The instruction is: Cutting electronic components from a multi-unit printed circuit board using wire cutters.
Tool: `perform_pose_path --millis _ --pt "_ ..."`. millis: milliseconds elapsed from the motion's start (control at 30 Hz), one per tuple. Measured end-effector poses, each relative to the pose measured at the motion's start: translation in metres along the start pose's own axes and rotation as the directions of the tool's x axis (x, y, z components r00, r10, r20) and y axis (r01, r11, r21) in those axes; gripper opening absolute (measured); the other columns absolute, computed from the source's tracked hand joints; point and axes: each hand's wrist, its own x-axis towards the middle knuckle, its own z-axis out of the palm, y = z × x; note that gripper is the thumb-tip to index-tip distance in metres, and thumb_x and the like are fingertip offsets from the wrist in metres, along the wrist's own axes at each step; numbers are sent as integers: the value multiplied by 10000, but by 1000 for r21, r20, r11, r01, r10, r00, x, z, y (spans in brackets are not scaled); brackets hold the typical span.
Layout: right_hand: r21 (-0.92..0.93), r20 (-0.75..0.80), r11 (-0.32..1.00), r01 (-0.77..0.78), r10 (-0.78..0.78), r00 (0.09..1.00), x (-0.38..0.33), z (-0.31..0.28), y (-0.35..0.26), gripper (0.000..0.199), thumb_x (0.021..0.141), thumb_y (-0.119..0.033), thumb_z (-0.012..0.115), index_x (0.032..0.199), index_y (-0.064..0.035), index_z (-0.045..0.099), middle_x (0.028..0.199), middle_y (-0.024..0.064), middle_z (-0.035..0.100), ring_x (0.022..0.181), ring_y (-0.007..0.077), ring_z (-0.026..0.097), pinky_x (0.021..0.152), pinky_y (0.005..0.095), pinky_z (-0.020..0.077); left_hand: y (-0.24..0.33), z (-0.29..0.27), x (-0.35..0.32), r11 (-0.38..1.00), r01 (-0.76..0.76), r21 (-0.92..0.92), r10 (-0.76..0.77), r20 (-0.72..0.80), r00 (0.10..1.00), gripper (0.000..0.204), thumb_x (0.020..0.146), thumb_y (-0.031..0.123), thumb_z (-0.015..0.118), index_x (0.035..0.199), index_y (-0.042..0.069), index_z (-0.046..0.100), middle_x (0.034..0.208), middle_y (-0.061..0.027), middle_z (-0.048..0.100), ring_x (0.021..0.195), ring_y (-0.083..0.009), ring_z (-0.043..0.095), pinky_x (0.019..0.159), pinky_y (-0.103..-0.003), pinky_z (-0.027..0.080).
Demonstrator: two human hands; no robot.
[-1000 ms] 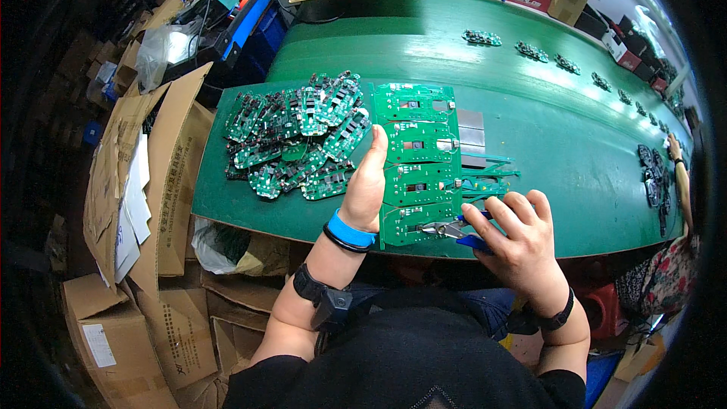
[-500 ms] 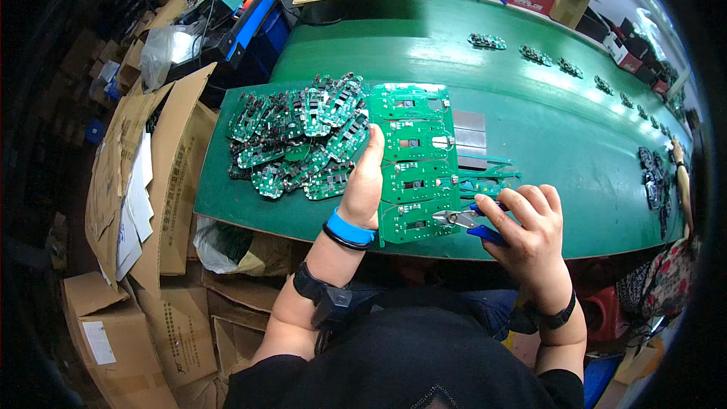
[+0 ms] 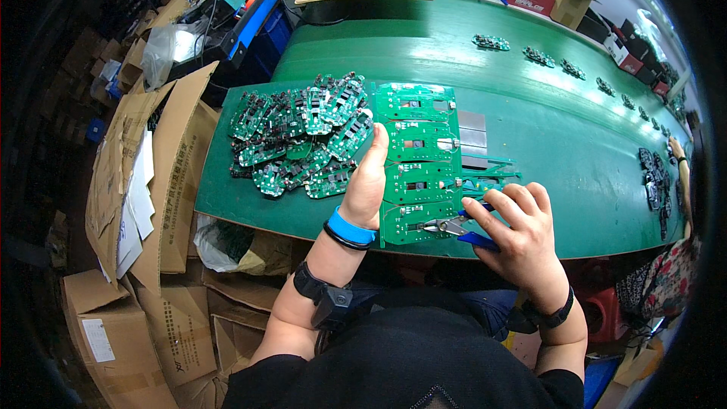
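Observation:
My left hand (image 3: 366,185) grips a green circuit board panel (image 3: 416,130) by its left edge, thumb on top and the other fingers hidden beneath. Several joined boards make up the panel, with thin slots between them. In my right hand (image 3: 522,231) is a pair of cutting pliers (image 3: 456,226) with blue handles. Their metal jaws lie over the panel's nearest board, close to a part at its middle. Whether the jaws touch that part I cannot tell. Left of the panel rises a heap of small assembled circuit boards (image 3: 303,132).
Thin green board strips (image 3: 492,170) and grey metal plates (image 3: 473,132) lie right of the panel. Assembled boards (image 3: 539,56) sit in a row along the green belt (image 3: 424,45). Cardboard boxes (image 3: 182,182) stand at the left. At far right shows another person's arm (image 3: 681,174).
The pliers have moved left, further over the nearest board, with my right hand following. My left hand and the panel have shifted slightly right.

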Motion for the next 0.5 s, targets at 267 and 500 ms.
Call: perform_pose_path --millis 267,500 --pt "-22 -14 1000 20 -20 1000 0 -1 1 605 495 -224 747 1075 -159 590 954 23 531 874 204 509 783 380 373 -2 2 1 999 31 -27 -31 -8 999 646 924 556 186 1291 67 394 1196 -127 526 1050 -251 559 868 -412 495" --pt "-23 -25 998 62 -62 998 -4 4 3 544 490 -209 738 1015 -151 605 893 5 516 822 176 502 713 353 380 -7 -4 0 999 49 -7 -49 -46 998 688 917 572 187 1327 46 355 1259 -176 479 1087 -339 528 896 -496 459"
